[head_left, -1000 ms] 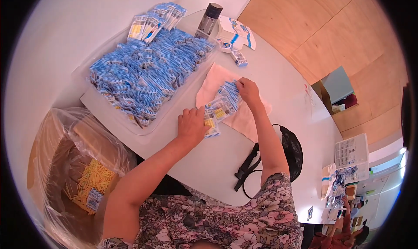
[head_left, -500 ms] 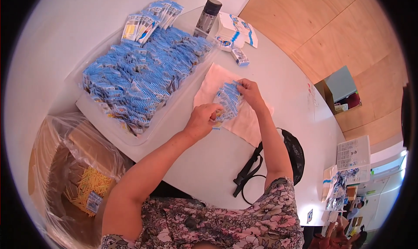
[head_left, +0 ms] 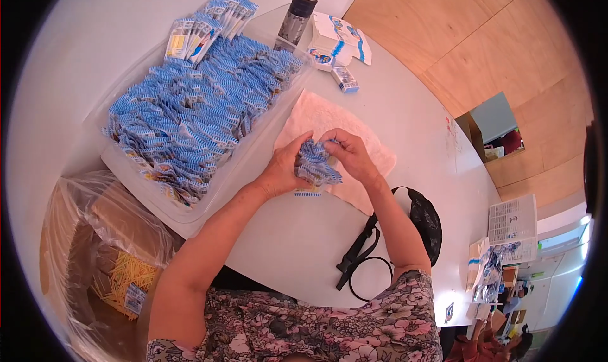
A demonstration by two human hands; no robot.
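Observation:
Over a pale pink cloth (head_left: 320,112) on the table, both hands hold a bunch of small blue-and-white sachets (head_left: 316,165). My left hand (head_left: 282,172) is wrapped round the bunch from its left side. With pinched fingers my right hand (head_left: 353,154) grips the upper right edge of the same bunch. One sachet end with a yellowish part sticks out below the left fingers. To the left stands a large clear plastic bin (head_left: 231,181) heaped with blue sachets (head_left: 196,108). Several flatter sachets (head_left: 190,38) lie fanned on its far corner.
Beyond the bin are a dark-capped bottle (head_left: 296,21), a white-and-blue carton (head_left: 335,39) and a small box (head_left: 345,79). A black strap bag (head_left: 425,222) lies by my right forearm. At lower left, a plastic-lined cardboard box (head_left: 60,235) contains yellow sticks (head_left: 133,270).
My hands have come closer together, the right one moving left and slightly down. The spread sachets are now bunched up, and my left hand encloses more of them.

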